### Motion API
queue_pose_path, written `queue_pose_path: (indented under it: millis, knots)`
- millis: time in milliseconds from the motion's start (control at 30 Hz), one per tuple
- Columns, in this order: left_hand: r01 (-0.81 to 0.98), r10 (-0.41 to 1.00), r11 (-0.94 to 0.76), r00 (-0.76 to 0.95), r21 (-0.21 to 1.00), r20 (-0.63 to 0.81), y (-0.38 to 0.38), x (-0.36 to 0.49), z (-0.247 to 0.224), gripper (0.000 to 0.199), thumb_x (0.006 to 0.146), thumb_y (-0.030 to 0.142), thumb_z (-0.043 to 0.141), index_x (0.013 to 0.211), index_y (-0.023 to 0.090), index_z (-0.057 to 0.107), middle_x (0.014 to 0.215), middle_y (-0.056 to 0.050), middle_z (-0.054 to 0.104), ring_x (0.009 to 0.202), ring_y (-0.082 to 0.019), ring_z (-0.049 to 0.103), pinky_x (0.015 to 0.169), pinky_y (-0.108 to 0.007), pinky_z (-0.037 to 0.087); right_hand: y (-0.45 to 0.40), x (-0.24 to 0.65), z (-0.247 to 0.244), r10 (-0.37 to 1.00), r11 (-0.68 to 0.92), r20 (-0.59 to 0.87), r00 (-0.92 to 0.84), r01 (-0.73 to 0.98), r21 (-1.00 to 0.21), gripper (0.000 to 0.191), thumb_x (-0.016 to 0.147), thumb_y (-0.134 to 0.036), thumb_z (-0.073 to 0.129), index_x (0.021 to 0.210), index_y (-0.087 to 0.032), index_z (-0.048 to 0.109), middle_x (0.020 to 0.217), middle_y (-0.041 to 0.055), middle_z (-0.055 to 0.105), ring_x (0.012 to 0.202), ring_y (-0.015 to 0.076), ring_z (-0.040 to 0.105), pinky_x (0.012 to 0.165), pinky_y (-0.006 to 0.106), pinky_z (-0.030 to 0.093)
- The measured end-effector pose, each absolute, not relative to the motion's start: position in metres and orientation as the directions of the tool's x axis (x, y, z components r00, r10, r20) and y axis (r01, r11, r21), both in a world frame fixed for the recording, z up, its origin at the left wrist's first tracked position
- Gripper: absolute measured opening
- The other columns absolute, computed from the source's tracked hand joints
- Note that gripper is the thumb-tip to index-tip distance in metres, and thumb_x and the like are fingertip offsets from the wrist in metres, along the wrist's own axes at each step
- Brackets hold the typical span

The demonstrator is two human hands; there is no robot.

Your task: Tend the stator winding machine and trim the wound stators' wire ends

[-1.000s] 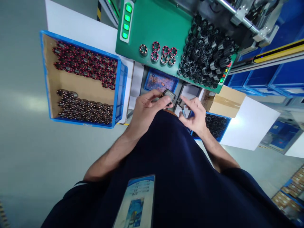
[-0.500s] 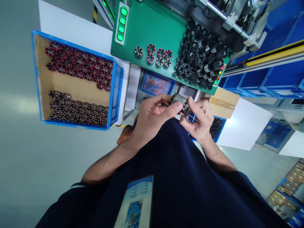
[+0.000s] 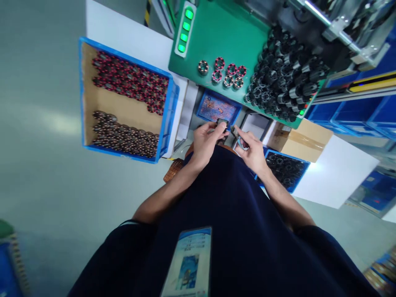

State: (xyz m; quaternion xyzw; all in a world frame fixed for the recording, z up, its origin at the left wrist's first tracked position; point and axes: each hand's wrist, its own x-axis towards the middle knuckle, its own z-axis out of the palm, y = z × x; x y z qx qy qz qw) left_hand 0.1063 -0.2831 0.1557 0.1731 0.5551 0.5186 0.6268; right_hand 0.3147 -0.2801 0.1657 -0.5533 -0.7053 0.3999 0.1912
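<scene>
Between the thumb and fingers of my left hand (image 3: 204, 142) is a small motor stator (image 3: 222, 123) with dark ends and a metal body. It is above the near edge of a blue tray. My right hand (image 3: 254, 153) is closed around a small pair of wire cutters (image 3: 241, 143) with light blue-grey handles. The cutters' head points up and left, a short gap from the stator. On the green work table (image 3: 213, 24), several wound stators (image 3: 229, 81) with pink or copper-coloured ends stand in a group. Many black stators (image 3: 283, 78) are piled to their right.
A blue bin (image 3: 123, 156) at left holds rows of pink-ended and copper-ended stators. The blue tray (image 3: 220, 108) under the table edge contains copper-coloured wire scraps. At right are a bin of black parts (image 3: 283, 169), a cardboard box (image 3: 309, 142) and machine rails (image 3: 340, 31).
My right hand was at the stator with a thin wire by its fingers; now it holds cutters, apart from the stator. My left hand still holds the stator. The whole view has shifted.
</scene>
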Motion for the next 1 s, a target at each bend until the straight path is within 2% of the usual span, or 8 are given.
queue_pose_path:
  millis: [100, 267, 400, 500, 633, 800, 900, 1000]
  knots:
    - [-0.287, 0.757, 0.468, -0.359, 0.836, -0.546, -0.283, 0.074, 0.096, 0.045, 0.099, 0.064, 0.087, 0.098, 0.02, 0.075, 0.09, -0.006, 0.08, 0.099, -0.027, 0.087, 0.098, -0.04, 0.07, -0.273, 0.31, 0.132, 0.89, -0.059, -0.348, -0.295, 0.682, -0.729, 0.069, 0.095, -0.037, 0.071, 0.16, -0.017, 0.076, 0.098, 0.0045, 0.073, 0.077, 0.0184, 0.057, 0.084, 0.038, 0.059]
    - [0.02, 0.646, 0.559, -0.637, 0.829, -0.42, -0.314, -0.046, 0.053, 0.027, 0.098, 0.043, 0.086, 0.109, 0.022, 0.075, 0.096, -0.003, 0.079, 0.09, -0.021, 0.078, 0.094, -0.036, 0.063, -0.274, 0.31, 0.117, 0.858, -0.061, -0.415, -0.302, 0.742, -0.667, 0.069, 0.09, -0.038, 0.069, 0.156, -0.02, 0.079, 0.09, 0.0019, 0.068, 0.071, 0.0187, 0.057, 0.078, 0.039, 0.058]
    - [0.259, 0.594, 0.65, -0.76, 0.714, -0.264, -0.334, -0.142, 0.037, 0.014, 0.1, 0.031, 0.082, 0.105, 0.02, 0.076, 0.124, -0.007, 0.079, 0.119, -0.02, 0.072, 0.116, -0.032, 0.053, -0.275, 0.312, 0.119, 0.825, -0.083, -0.49, -0.282, 0.796, -0.599, 0.066, 0.09, -0.043, 0.071, 0.152, -0.021, 0.082, 0.093, 0.0028, 0.068, 0.068, 0.0181, 0.059, 0.077, 0.039, 0.058]
    - [0.344, 0.562, 0.732, -0.793, 0.589, -0.236, -0.331, -0.186, 0.014, 0.009, 0.103, 0.028, 0.08, 0.104, 0.02, 0.076, 0.137, -0.01, 0.076, 0.136, -0.023, 0.064, 0.127, -0.034, 0.044, -0.271, 0.306, 0.119, 0.806, -0.063, -0.525, -0.274, 0.841, -0.537, 0.068, 0.09, -0.044, 0.071, 0.154, -0.021, 0.081, 0.094, 0.0044, 0.069, 0.068, 0.0194, 0.061, 0.08, 0.041, 0.06]
    - [0.374, 0.513, 0.815, -0.821, 0.443, -0.251, -0.314, -0.213, -0.018, 0.013, 0.104, 0.034, 0.083, 0.106, 0.022, 0.079, 0.147, -0.014, 0.069, 0.147, -0.031, 0.055, 0.132, -0.043, 0.042, -0.263, 0.289, 0.122, 0.795, 0.003, -0.529, -0.298, 0.873, -0.487, 0.07, 0.089, -0.043, 0.07, 0.156, -0.023, 0.08, 0.093, 0.0059, 0.07, 0.07, 0.0224, 0.063, 0.077, 0.042, 0.059]
    - [0.312, 0.398, 0.891, -0.886, 0.328, -0.238, -0.308, -0.227, -0.026, 0.015, 0.103, 0.031, 0.08, 0.109, 0.02, 0.073, 0.152, -0.022, 0.063, 0.154, -0.044, 0.048, 0.132, -0.063, 0.04, -0.254, 0.27, 0.129, 0.794, 0.035, -0.517, -0.318, 0.875, -0.483, 0.073, 0.088, -0.043, 0.071, 0.157, -0.023, 0.08, 0.093, 0.0059, 0.069, 0.073, 0.0233, 0.064, 0.08, 0.044, 0.06]
    - [0.311, 0.401, 0.88, -0.891, 0.359, -0.212, -0.309, -0.226, -0.015, 0.031, 0.099, 0.034, 0.088, 0.116, 0.02, 0.066, 0.153, -0.024, 0.061, 0.154, -0.047, 0.048, 0.132, -0.069, 0.04, -0.253, 0.266, 0.131, 0.8, 0.022, -0.513, -0.312, 0.869, -0.495, 0.073, 0.089, -0.046, 0.07, 0.157, -0.022, 0.08, 0.092, 0.0047, 0.067, 0.071, 0.0216, 0.063, 0.081, 0.043, 0.06]
    - [0.401, 0.531, 0.777, -0.831, 0.484, -0.165, -0.291, -0.204, -0.001, 0.051, 0.1, 0.05, 0.092, 0.126, 0.021, 0.059, 0.153, -0.021, 0.061, 0.154, -0.045, 0.048, 0.136, -0.072, 0.036, -0.255, 0.266, 0.132, 0.795, -0.002, -0.521, -0.31, 0.858, -0.514, 0.072, 0.09, -0.046, 0.07, 0.157, -0.021, 0.08, 0.093, 0.0045, 0.067, 0.073, 0.0211, 0.064, 0.085, 0.043, 0.061]
